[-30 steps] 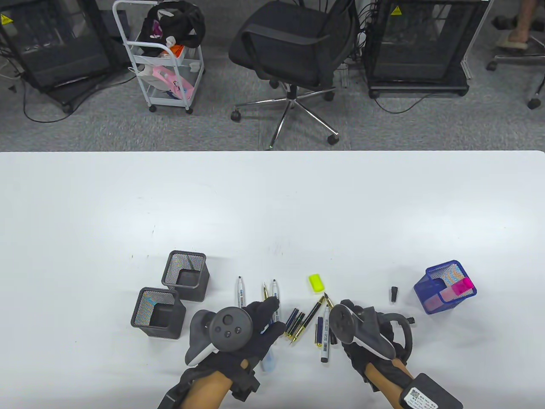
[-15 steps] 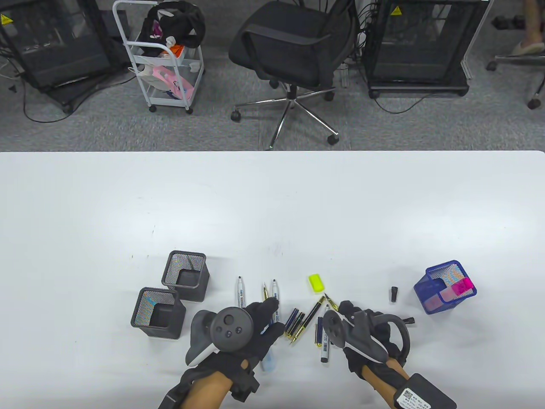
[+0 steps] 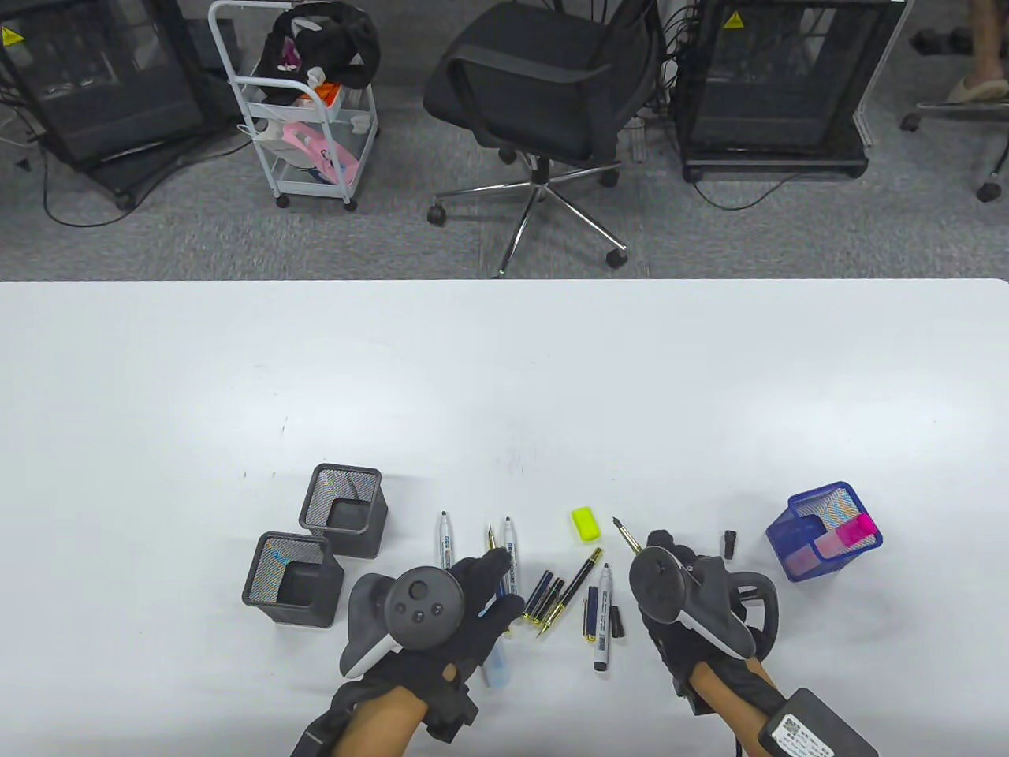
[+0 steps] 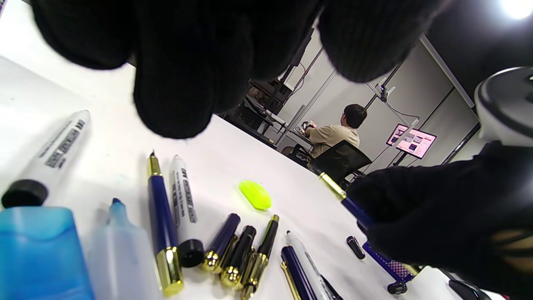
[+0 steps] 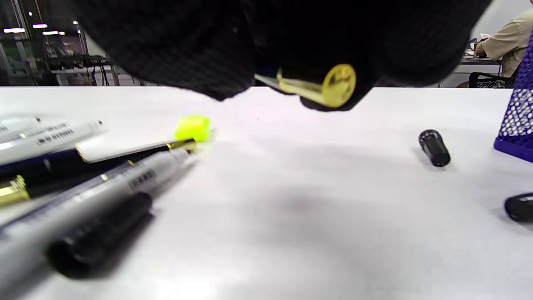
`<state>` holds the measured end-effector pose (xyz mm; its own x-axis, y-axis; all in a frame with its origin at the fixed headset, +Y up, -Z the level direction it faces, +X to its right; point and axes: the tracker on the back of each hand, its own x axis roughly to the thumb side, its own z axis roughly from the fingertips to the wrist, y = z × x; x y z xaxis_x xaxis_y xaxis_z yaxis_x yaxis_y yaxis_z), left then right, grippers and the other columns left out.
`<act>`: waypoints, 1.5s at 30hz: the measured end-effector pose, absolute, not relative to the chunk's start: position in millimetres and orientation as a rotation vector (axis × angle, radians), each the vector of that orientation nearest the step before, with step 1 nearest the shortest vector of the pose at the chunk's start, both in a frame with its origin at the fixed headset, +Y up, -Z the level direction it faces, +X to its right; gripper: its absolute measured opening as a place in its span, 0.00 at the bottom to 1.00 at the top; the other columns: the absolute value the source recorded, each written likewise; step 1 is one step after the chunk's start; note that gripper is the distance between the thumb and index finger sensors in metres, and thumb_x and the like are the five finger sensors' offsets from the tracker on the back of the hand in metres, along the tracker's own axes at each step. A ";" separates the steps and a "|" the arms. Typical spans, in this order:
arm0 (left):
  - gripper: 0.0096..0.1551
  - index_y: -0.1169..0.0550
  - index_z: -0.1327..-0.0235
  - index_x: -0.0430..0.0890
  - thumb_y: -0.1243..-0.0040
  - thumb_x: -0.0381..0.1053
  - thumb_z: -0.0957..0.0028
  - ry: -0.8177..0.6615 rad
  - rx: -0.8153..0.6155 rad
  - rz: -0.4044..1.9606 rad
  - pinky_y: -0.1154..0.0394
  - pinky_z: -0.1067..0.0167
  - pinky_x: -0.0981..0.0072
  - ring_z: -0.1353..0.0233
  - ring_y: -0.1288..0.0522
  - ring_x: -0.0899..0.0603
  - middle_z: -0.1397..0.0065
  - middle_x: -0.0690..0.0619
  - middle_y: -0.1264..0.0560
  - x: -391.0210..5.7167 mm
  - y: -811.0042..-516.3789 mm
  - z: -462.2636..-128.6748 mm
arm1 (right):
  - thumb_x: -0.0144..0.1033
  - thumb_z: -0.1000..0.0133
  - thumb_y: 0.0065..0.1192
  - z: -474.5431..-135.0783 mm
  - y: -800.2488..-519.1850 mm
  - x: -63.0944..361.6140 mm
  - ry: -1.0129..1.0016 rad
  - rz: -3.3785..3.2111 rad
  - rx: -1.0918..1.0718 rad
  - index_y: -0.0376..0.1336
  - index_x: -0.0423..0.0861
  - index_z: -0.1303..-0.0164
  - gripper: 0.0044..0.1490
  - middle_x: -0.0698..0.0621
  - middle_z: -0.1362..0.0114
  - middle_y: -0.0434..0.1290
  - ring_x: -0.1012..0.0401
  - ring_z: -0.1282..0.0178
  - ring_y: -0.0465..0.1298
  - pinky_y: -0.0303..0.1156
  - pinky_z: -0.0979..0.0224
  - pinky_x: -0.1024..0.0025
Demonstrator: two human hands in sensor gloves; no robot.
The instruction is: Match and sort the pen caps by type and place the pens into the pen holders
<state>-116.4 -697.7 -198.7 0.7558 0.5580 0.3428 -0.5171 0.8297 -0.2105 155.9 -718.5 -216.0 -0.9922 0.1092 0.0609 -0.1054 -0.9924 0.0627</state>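
Observation:
My right hand (image 3: 658,546) grips a blue fountain pen (image 3: 625,534) lifted off the table, its nib pointing up-left; its gold end (image 5: 338,85) shows between the fingers in the right wrist view. My left hand (image 3: 504,579) hovers with relaxed fingers (image 4: 175,104) over the pen pile and holds nothing. Below it lie a blue fountain pen (image 4: 160,221), white markers (image 3: 445,540) (image 3: 603,619), a black fountain pen (image 3: 581,578), blue and black gold-trimmed caps (image 4: 233,250) and a blue highlighter (image 4: 37,250). A yellow cap (image 3: 585,523) lies farther back.
Two black mesh holders (image 3: 344,511) (image 3: 293,579) stand left of the pile. A blue mesh holder (image 3: 820,505) with pink highlighters stands at the right, a small black cap (image 3: 730,544) beside it. Another black cap (image 3: 617,621) lies by the right marker.
My right hand has lifted the fountain pen out of the pile and moved it back and to the right. The left hand has barely moved.

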 end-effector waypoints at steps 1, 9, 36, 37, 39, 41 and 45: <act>0.38 0.25 0.30 0.37 0.37 0.58 0.49 -0.404 -0.106 0.588 0.28 0.42 0.24 0.46 0.13 0.33 0.33 0.31 0.21 -116.8 -698.0 -199.0 | 0.37 0.54 0.79 -215.2 -715.6 156.5 0.077 3.006 0.103 0.60 0.33 0.33 0.45 0.34 0.41 0.77 0.47 0.51 0.83 0.83 0.48 0.50; 0.38 0.24 0.30 0.38 0.36 0.57 0.49 -0.401 -0.102 0.569 0.29 0.42 0.24 0.45 0.13 0.33 0.33 0.31 0.21 -116.8 -698.1 -199.7 | 0.40 0.51 0.74 -213.1 -707.1 160.4 0.108 2.858 0.135 0.61 0.36 0.37 0.38 0.37 0.42 0.77 0.49 0.52 0.83 0.83 0.48 0.52; 0.32 0.19 0.40 0.39 0.21 0.45 0.57 -0.511 -0.091 -0.109 0.24 0.45 0.29 0.52 0.12 0.38 0.44 0.37 0.13 -7.2 -724.6 -226.5 | 0.46 0.54 0.77 -201.1 -679.8 195.7 -0.217 2.684 0.152 0.68 0.40 0.43 0.34 0.42 0.47 0.83 0.49 0.54 0.87 0.85 0.52 0.55; 0.31 0.19 0.40 0.39 0.21 0.45 0.57 -0.508 -0.094 -0.121 0.24 0.45 0.29 0.52 0.12 0.38 0.44 0.38 0.13 -4.6 -726.8 -226.9 | 0.46 0.54 0.77 -201.0 -679.2 196.2 -0.219 2.683 0.151 0.68 0.40 0.43 0.34 0.42 0.47 0.83 0.50 0.54 0.87 0.85 0.52 0.55; 0.31 0.18 0.40 0.39 0.20 0.45 0.58 -0.507 -0.095 -0.145 0.24 0.45 0.29 0.52 0.12 0.38 0.45 0.38 0.13 -1.6 -730.6 -227.5 | 0.46 0.54 0.77 -200.9 -678.4 196.5 -0.224 2.685 0.153 0.67 0.40 0.43 0.34 0.42 0.47 0.83 0.49 0.54 0.87 0.85 0.52 0.55; 0.30 0.18 0.41 0.41 0.20 0.44 0.58 -0.502 -0.089 -0.176 0.24 0.45 0.30 0.53 0.12 0.39 0.45 0.39 0.12 0.5 -734.4 -227.9 | 0.46 0.53 0.77 -200.8 -678.5 196.4 -0.227 2.688 0.157 0.67 0.40 0.43 0.34 0.42 0.47 0.83 0.49 0.54 0.87 0.85 0.52 0.55; 0.30 0.17 0.42 0.42 0.20 0.45 0.58 -0.486 -0.101 -0.203 0.23 0.45 0.31 0.53 0.12 0.40 0.45 0.41 0.12 2.3 -740.5 -230.0 | 0.46 0.54 0.77 -201.0 -679.1 196.4 -0.237 2.694 0.163 0.68 0.40 0.43 0.34 0.42 0.47 0.83 0.48 0.54 0.87 0.85 0.52 0.55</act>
